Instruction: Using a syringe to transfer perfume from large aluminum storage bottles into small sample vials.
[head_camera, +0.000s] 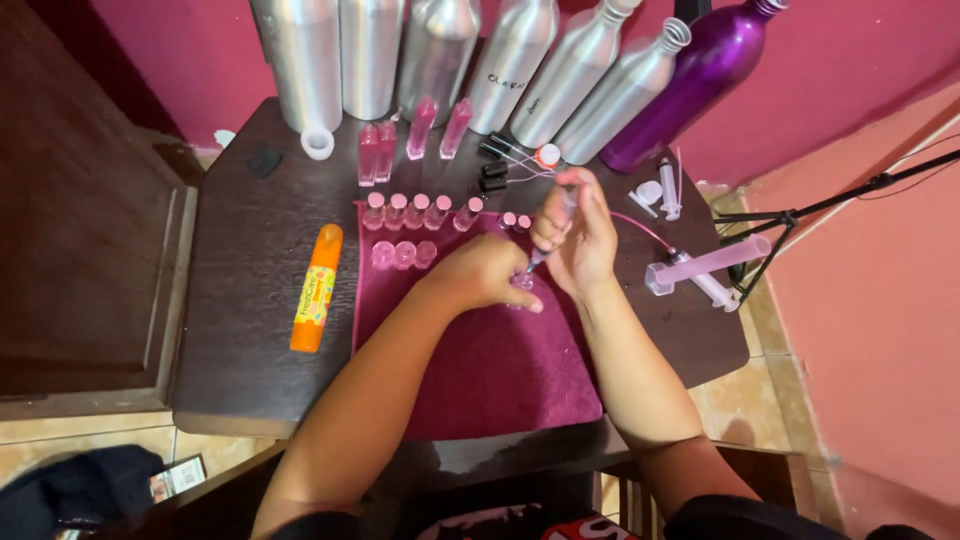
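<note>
Both hands meet over the magenta cloth (500, 370) on the dark worktop (250, 300). The left hand (485, 272) is closed on a small clear vial (523, 283) (mostly hidden, pink-tinted, standing on the cloth). The right hand (578, 238) grips a syringe (548, 240) tip-down into that vial. Rows of small pink vials (410, 212) stand just beyond, near the cloth's far edge. An orange tube (317, 288) lies left of the cloth, well apart. Open cloth lies toward the near edge; aluminium bottles (440, 60) crowd the far edge.
</note>
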